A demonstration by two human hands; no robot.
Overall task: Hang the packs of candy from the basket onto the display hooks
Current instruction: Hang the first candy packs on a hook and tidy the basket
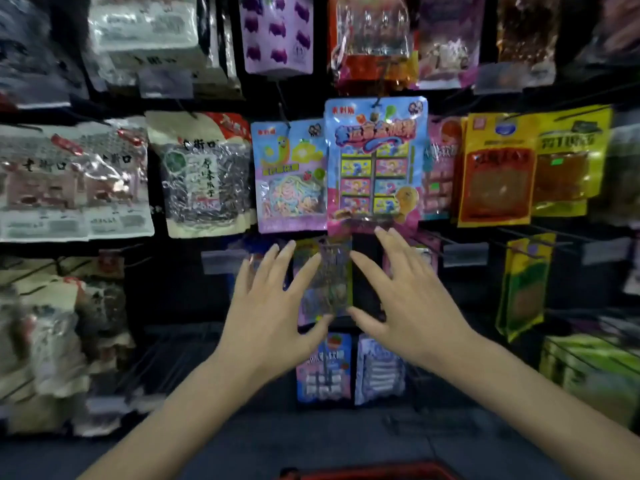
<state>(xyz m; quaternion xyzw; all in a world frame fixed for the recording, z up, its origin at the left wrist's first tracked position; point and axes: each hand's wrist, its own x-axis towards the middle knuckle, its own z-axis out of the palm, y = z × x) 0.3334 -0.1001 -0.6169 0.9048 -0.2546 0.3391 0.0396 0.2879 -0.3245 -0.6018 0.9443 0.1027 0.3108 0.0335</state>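
A blue and pink candy pack (375,164) hangs on a display hook at the centre of the rack, in front of a pink pack. Left of it hangs a purple pack of pastel candy strings (289,178). My left hand (273,303) and my right hand (408,296) are raised just below the blue pack, fingers spread and straight, holding nothing. My right fingertips are close to the pack's lower edge. Between my hands a dark pack (329,275) hangs lower on the rack. The red basket (367,472) shows only its rim at the bottom edge.
Seed bags (204,174) hang to the left and yellow snack packs (495,171) to the right. Purple and red packs hang in the row above. Two small candy packs (349,368) hang low. Bare black hooks stick out around the lower right.
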